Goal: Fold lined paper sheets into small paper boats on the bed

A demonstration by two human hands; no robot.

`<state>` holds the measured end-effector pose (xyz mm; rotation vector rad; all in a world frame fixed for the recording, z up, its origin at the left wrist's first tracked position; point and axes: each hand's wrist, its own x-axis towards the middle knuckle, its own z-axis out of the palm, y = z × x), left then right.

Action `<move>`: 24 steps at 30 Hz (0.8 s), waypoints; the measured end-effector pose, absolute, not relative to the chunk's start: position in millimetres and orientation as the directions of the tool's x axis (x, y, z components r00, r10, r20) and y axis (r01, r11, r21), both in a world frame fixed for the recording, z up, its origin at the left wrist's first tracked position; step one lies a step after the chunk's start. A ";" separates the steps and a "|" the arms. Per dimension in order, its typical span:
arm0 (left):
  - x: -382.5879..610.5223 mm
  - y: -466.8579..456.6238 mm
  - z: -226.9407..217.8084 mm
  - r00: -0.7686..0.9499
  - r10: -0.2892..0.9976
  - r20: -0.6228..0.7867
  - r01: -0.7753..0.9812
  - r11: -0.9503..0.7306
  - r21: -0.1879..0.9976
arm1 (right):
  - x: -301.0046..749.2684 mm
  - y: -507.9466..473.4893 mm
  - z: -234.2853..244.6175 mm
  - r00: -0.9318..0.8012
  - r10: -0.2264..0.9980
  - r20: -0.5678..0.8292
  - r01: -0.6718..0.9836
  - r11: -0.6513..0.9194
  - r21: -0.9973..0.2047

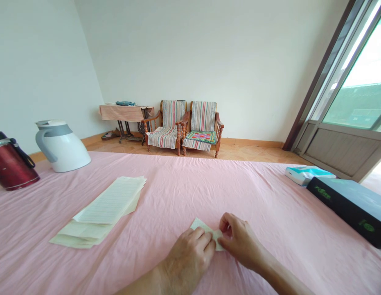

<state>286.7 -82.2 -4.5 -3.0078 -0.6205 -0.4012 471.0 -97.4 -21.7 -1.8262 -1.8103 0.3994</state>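
A small pale piece of folded paper (197, 223) lies on the pink cloth in front of me, partly hidden under my fingers. My left hand (192, 252) rests over its near left side, fingers curled down and gripping it. From the right, my right hand (239, 237) has its thumb at the paper's right end, with the other fingers bent over above it. Off to the left lies a loose stack of lined paper sheets (106, 200), untouched by either hand.
The pink cloth (251, 192) covers the surface. At the left stand a red flask (14, 164) and a white-and-grey jug (67, 147). A black-sided box (346, 205) and a blue-and-white packet (303, 174) are at the right. Two wooden chairs (170, 123) stand beyond.
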 end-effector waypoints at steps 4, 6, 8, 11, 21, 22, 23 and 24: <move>285.9 -80.3 -2.9 0.873 0.417 0.255 0.404 -0.909 0.102 | 470.9 -98.8 -26.4 0.084 0.986 0.146 0.758 0.032 -0.652; 284.6 -78.1 -1.2 0.862 0.448 0.238 0.416 -0.892 0.176 | 470.2 -100.2 -27.8 0.101 0.985 0.140 0.713 0.027 -0.701; 282.8 -75.5 0.8 0.851 0.471 0.231 0.419 -0.876 0.240 | 469.1 -102.3 -28.4 0.103 0.985 0.139 0.689 0.030 -0.724; 279.5 -72.3 4.8 0.840 0.493 0.224 0.423 -0.856 0.297 | 468.6 -107.0 -27.7 0.089 0.984 0.154 0.653 0.059 -0.755; 275.0 -62.8 22.4 0.862 0.491 0.123 0.408 -0.818 0.407 | 477.2 -129.5 -13.9 -0.108 0.979 0.173 0.708 0.198 -0.678; 275.7 -61.8 22.3 0.862 0.493 0.118 0.412 -0.817 0.403 | 476.6 -130.4 -12.8 -0.121 0.977 0.176 0.724 0.208 -0.658; 276.6 -61.1 22.0 0.861 0.495 0.116 0.417 -0.818 0.397 | 475.6 -131.3 -12.0 -0.134 0.974 0.181 0.742 0.220 -0.633; 277.4 -60.5 21.7 0.860 0.497 0.116 0.421 -0.820 0.389 | 474.4 -132.1 -11.4 -0.145 0.971 0.188 0.761 0.231 -0.607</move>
